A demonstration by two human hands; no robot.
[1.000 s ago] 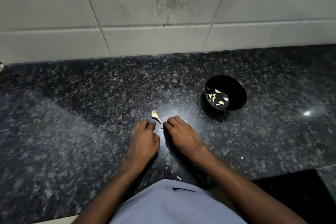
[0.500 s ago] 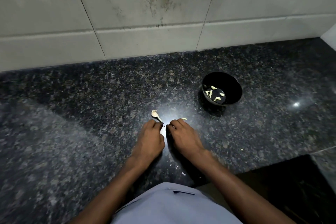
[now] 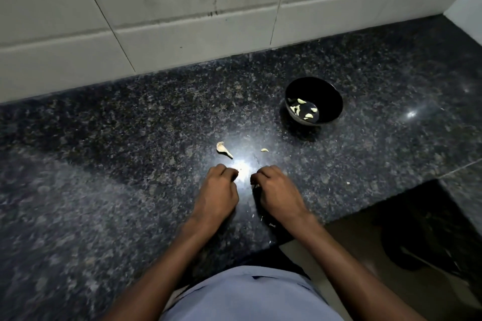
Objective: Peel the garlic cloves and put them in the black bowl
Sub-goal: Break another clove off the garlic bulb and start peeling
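Both hands have drawn apart since half a second ago, when their fingertips nearly met over the bright glare on the counter, and a small pale sliver that lay at the right fingertips now sits clear of them. Nearest the camera is the light blue fabric of the person's shirt (image 3: 250,294), with both forearms reaching forward from it onto the dark speckled granite countertop (image 3: 104,164). On it, the left hand (image 3: 217,190) rests knuckles up with its fingers curled under; whether it has hold of anything cannot be told. Beside it, a clear gap away, the right hand (image 3: 276,190) is curled the same way, and a small pale piece (image 3: 257,185) shows at its thumb side, seemingly pinched there, though what it is cannot be made out. A few tiny pale skin flecks (image 3: 271,224) lie on the stone by the right wrist. Just beyond the left hand lies a pale, tapering unpeeled garlic clove (image 3: 223,149), and just beyond the right hand a small pale garlic sliver (image 3: 264,150), neither touched. Farther back and to the right stands the round black bowl (image 3: 331,96), well apart from both hands, holding several peeled pale cloves (image 3: 303,109). Behind everything rises a stained white tiled wall (image 3: 182,21).
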